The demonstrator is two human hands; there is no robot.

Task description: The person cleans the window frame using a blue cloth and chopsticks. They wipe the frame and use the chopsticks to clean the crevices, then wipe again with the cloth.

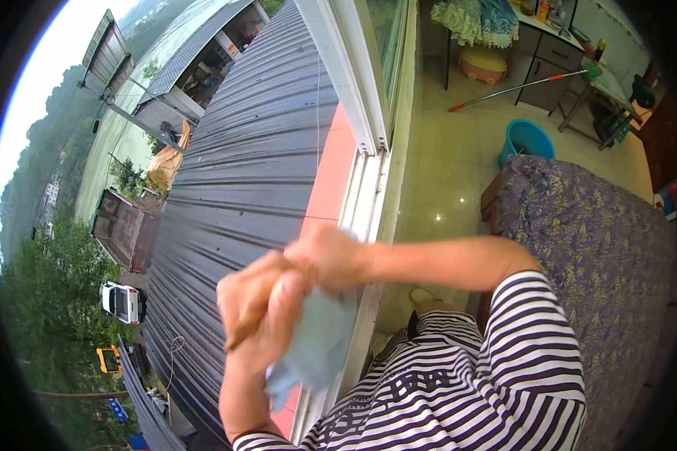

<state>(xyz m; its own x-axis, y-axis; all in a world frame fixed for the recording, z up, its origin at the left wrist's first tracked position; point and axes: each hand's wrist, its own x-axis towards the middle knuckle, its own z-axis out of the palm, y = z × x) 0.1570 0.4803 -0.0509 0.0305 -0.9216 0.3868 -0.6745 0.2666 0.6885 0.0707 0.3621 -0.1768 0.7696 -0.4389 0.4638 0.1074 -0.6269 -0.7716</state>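
Note:
A pale blue-grey cloth (321, 338) hangs below my two hands, blurred by motion. My left hand (262, 304) is clenched at the left, its thumb lying along the cloth's upper part. My right hand (330, 258) presses against it as a fist, with a bit of the cloth showing past its far side. The folds inside both fists are hidden. Under the hands runs the white sliding-window track (364, 194), bordered outside by a red sill (330, 180).
Outside the window is a dark corrugated metal roof (248, 146). A white window sash (352, 73) stands beyond my hands. Indoors are a blue bucket (527, 138), a mop-like pole (513, 91) and a bed or table with a purple patterned cover (587, 242).

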